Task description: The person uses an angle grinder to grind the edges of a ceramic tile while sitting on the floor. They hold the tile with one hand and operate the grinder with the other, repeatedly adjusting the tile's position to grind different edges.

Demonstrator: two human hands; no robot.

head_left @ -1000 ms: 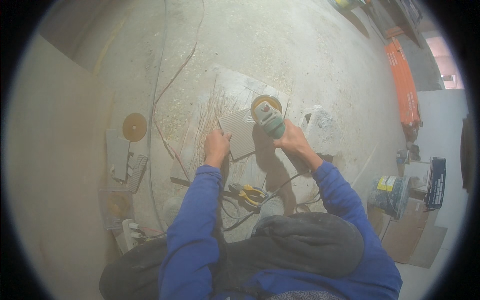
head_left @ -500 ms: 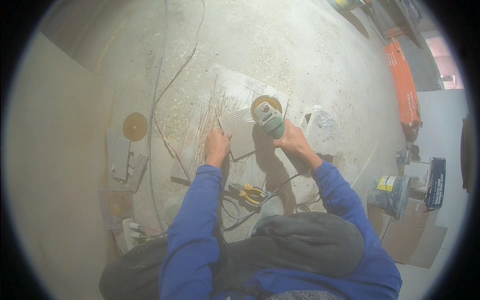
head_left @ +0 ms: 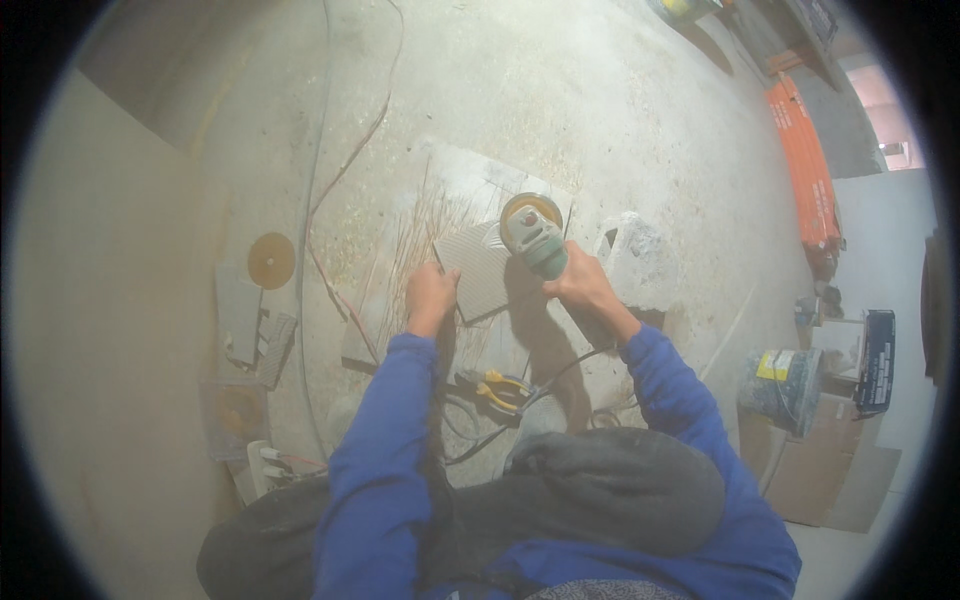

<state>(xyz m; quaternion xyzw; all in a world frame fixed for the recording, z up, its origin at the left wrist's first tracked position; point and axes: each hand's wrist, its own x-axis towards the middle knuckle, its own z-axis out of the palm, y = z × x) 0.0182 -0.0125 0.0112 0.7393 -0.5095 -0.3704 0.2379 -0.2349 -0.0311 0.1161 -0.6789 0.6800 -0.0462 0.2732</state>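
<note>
My right hand (head_left: 585, 285) is wrapped round the green body of an angle grinder (head_left: 537, 243). The grinder's round disc (head_left: 531, 208) is over the far right corner of a grey ribbed tile (head_left: 475, 272); whether it touches cannot be made out. My left hand (head_left: 432, 292) grips the tile's left edge, thumb on top. Beneath the tile lies a pale board (head_left: 400, 250) scored with many brown cut lines. A dark cord runs from the grinder back toward my feet. Dust hazes the whole view.
Yellow-handled pliers (head_left: 502, 388) lie near my foot. A hollow block (head_left: 640, 258) stands right of the board. Leftward are a loose disc (head_left: 271, 260), tile offcuts (head_left: 238, 315) and a power strip (head_left: 265, 465). At right are a bucket (head_left: 780, 385) and an orange box (head_left: 803, 165). Cables (head_left: 312, 200) cross the floor.
The haze of dust has grown thicker. The tile, the grinder and both my hands stay in almost the same places; the view has shifted slightly.
</note>
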